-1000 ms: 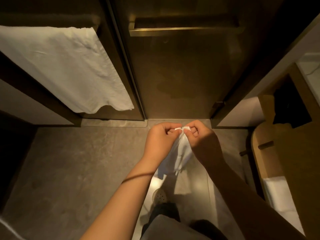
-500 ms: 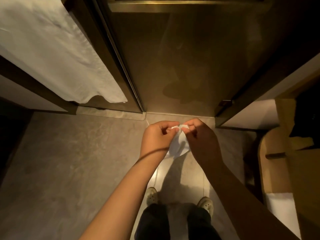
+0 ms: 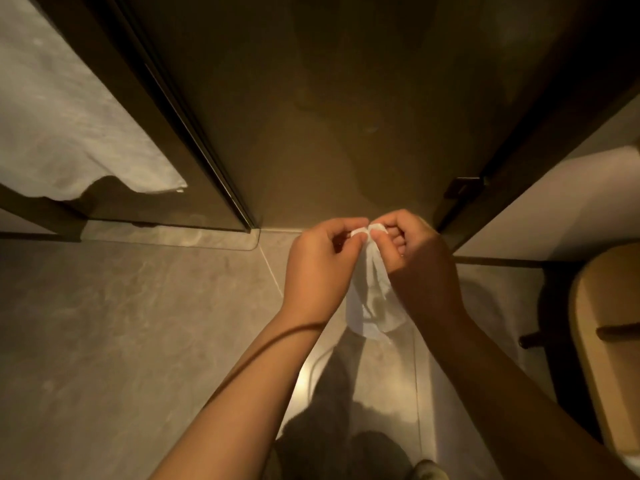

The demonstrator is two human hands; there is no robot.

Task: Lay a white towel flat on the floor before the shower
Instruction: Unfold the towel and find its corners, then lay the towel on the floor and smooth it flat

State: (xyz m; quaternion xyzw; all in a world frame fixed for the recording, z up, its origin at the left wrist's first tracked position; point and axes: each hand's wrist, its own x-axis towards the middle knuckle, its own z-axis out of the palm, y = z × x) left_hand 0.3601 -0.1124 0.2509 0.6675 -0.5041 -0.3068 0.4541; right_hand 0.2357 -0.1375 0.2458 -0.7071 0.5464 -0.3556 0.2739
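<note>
Towel (image 3: 372, 303), white and bunched into a narrow hanging fold, is held in the air above the grey tiled floor (image 3: 138, 341), just before the dark glass shower door (image 3: 329, 116). The left hand (image 3: 320, 271) and right hand (image 3: 420, 268) meet at its top edge, and the fingers (image 3: 360, 233) of each pinch the cloth side by side. A second white cloth (image 3: 69, 143) hangs at the left, beside the door. A wooden stool (image 3: 609, 358) stands at the right.
</note>
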